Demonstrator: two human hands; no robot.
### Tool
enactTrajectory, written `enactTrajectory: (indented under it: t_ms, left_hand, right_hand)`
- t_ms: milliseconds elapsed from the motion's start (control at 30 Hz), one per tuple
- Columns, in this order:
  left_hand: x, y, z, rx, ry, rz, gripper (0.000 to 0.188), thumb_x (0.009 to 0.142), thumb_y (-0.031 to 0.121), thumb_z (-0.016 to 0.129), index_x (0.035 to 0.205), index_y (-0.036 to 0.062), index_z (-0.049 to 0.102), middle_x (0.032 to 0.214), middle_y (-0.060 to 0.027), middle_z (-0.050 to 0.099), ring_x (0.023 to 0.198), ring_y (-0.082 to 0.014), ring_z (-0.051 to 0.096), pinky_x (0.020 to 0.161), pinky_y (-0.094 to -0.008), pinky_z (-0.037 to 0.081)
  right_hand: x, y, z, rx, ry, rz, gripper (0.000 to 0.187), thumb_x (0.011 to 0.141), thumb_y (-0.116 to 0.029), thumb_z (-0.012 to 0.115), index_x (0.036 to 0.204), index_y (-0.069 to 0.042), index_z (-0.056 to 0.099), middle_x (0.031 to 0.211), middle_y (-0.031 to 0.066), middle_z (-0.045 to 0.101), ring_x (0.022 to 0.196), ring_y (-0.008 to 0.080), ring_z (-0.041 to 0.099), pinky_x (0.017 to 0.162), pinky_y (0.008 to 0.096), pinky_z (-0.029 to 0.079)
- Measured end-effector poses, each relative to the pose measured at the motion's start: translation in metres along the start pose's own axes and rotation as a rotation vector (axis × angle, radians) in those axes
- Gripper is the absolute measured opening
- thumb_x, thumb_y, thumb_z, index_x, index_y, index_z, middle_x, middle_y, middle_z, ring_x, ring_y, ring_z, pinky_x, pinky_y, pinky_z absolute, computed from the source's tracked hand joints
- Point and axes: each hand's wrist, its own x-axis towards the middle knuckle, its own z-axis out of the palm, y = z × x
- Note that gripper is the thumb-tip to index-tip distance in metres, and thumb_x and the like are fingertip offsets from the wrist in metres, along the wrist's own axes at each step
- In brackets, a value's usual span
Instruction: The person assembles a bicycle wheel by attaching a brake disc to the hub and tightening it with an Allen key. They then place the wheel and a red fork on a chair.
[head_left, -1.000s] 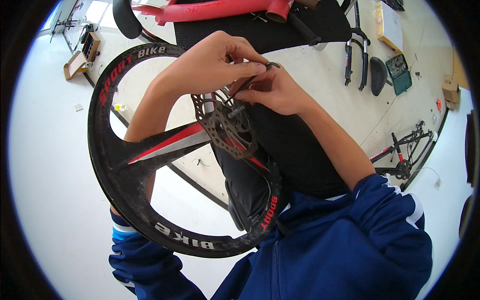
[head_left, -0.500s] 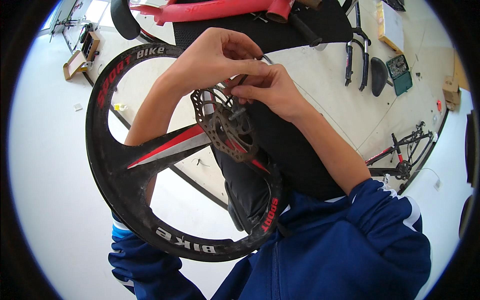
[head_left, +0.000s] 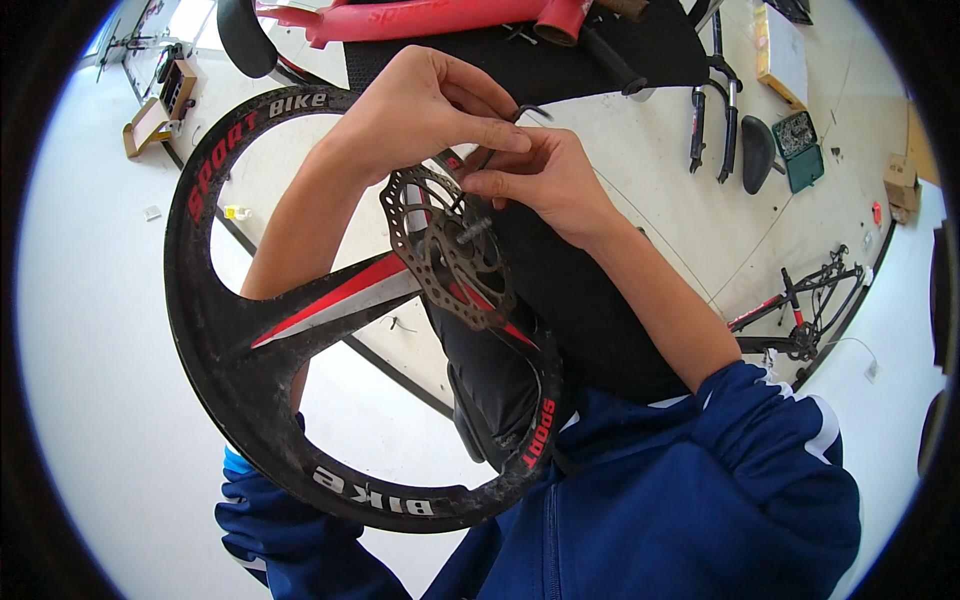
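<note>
A black bicycle wheel with wide red-and-silver spokes leans across my lap, its brake disc facing up. Near the bent top of a thin black hex key, my left hand is closed with thumb and fingers pinched. Just below, my right hand pinches the same key along its shaft. The key's lower end reaches down to the brake disc by the hub; its exact tip is hard to make out. A threaded axle sticks out of the hub. My left forearm passes behind the wheel.
Beyond my hands, a red bike frame lies on a black-topped stool or table. On the floor at right are a suspension fork, a saddle, a green case of small parts and a black frame. Cardboard boxes sit far left.
My left hand has shifted slightly up and left, and the hex key's bent end now shows more. The wheel has tipped a little left and down. My right hand stays nearly in place.
</note>
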Motion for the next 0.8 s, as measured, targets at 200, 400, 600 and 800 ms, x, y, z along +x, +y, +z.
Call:
enactTrajectory:
  t_ms: [200,400,600,800]
  left_hand:
    - [-0.001,-0.006,0.005,-0.085,-0.029,-0.063,0.033,0.076,0.023,0.081,0.097,-0.0013,0.074,0.084,-0.0099,0.071,0.07,-0.0128,0.066,0.066,-0.0233,0.053]
    - [-0.002,-0.007,-0.004,-0.105,-0.096,-0.056,0.028,0.08,0.023,0.077,0.096,-0.0001,0.075,0.081,-0.0089,0.071,0.068,-0.0119,0.065,0.064,-0.0226,0.051]
    - [-0.001,-0.007,-0.004,0.004,-0.012,-0.059,0.03,0.076,0.025,0.081,0.092,0.0004,0.075,0.076,-0.0069,0.07,0.065,-0.0107,0.063,0.063,-0.0224,0.048]
    - [-0.005,-0.001,0.002,-0.062,-0.017,-0.097,0.034,0.076,0.03,0.082,0.091,0.0006,0.075,0.075,-0.0066,0.069,0.066,-0.0113,0.065,0.063,-0.023,0.051]
  right_hand:
    - [0.001,0.003,0.002,0.011,0.018,0.058,0.021,0.082,-0.006,0.074,0.102,0.001,0.07,0.085,0.0084,0.072,0.073,0.0109,0.066,0.066,0.0234,0.051]
    - [0.005,0.003,-0.003,0.018,-0.106,-0.01,0.018,0.084,-0.009,0.074,0.099,0.001,0.072,0.091,0.0105,0.073,0.08,0.0123,0.067,0.075,0.0265,0.052]
    - [0.003,-0.001,0.002,-0.123,-0.048,0.09,0.015,0.084,-0.009,0.074,0.094,0.002,0.073,0.087,0.0103,0.073,0.08,0.0133,0.068,0.078,0.0278,0.054]
    - [0.003,0.002,0.002,-0.073,-0.08,0.04,0.014,0.082,-0.008,0.074,0.091,0.002,0.073,0.086,0.0103,0.073,0.079,0.0142,0.068,0.079,0.0276,0.054]
